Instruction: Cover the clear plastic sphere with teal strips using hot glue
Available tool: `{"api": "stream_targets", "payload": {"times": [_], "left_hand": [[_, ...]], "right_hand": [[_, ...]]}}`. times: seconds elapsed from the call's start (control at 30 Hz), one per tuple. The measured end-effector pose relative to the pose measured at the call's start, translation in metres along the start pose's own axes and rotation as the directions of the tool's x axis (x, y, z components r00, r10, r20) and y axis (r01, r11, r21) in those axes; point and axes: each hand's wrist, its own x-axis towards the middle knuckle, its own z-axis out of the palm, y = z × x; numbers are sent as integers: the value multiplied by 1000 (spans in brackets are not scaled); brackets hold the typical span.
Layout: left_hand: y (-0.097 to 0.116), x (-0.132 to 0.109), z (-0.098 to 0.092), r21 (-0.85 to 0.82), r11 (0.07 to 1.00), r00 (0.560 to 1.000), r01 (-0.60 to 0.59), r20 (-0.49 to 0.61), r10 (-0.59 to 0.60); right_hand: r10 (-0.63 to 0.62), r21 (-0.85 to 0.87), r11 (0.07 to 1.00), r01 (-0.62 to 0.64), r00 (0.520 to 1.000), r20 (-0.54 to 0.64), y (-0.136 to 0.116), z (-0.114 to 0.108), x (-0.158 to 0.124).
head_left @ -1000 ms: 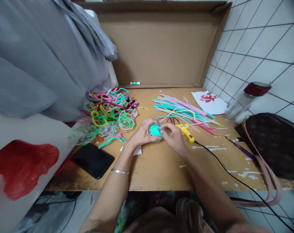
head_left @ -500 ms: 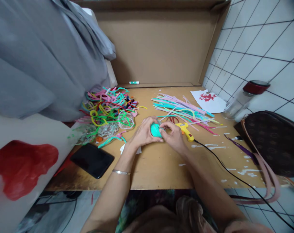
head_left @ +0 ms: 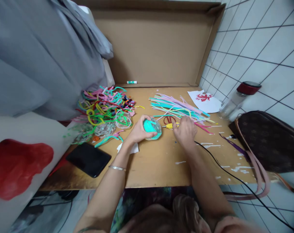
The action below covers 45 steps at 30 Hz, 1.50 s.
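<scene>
My left hand (head_left: 137,130) is curled around a clear rounded piece (head_left: 157,126) whose side is partly covered with a turquoise strip (head_left: 148,126). To its right, my right hand (head_left: 186,132) has closed over a yellow glue gun (head_left: 169,126), whose nozzle points left toward the clear piece. Most of the gun's body is hidden beneath that hand. Red-handled scissors (head_left: 169,120) lie just behind the gun. A small white paper (head_left: 135,148) lies by my left wrist.
Colourful pipe cleaners (head_left: 103,106) are heaped at the left, beside a black phone (head_left: 89,160). More pipe cleaners (head_left: 173,105) are laid out behind the gun. A clear bottle (head_left: 234,102) and brown bag (head_left: 270,142) stand right. A black cord (head_left: 224,166) trails across the table.
My right hand has left the turquoise-covered piece and moved right onto the glue gun. The piece, still in my left hand, is turned so more of its clear part shows.
</scene>
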Motion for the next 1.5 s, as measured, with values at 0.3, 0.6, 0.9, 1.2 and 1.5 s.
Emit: {"api": "stream_targets", "payload": {"times": [0.3,0.6,0.9,1.2,1.5], "left_hand": [[-3,3,-8,-177,983,996,56,73,-44],[-5,2,-8,-231,971,995,68,82,-50],[-15,4,-11,-278,958,990,75,137,-38],[-14,3,-11,-317,946,986,60,164,-8],[-11,3,-10,-287,956,983,60,183,-7]], "right_hand": [[140,-224,971,-84,958,249,13,18,5],[111,81,992,-100,982,-155,20,19,8],[-26,263,954,145,912,-410,6,10,3],[-155,242,928,283,884,-440,2,14,-3],[-248,230,906,356,886,-392,3,20,-5]]}}
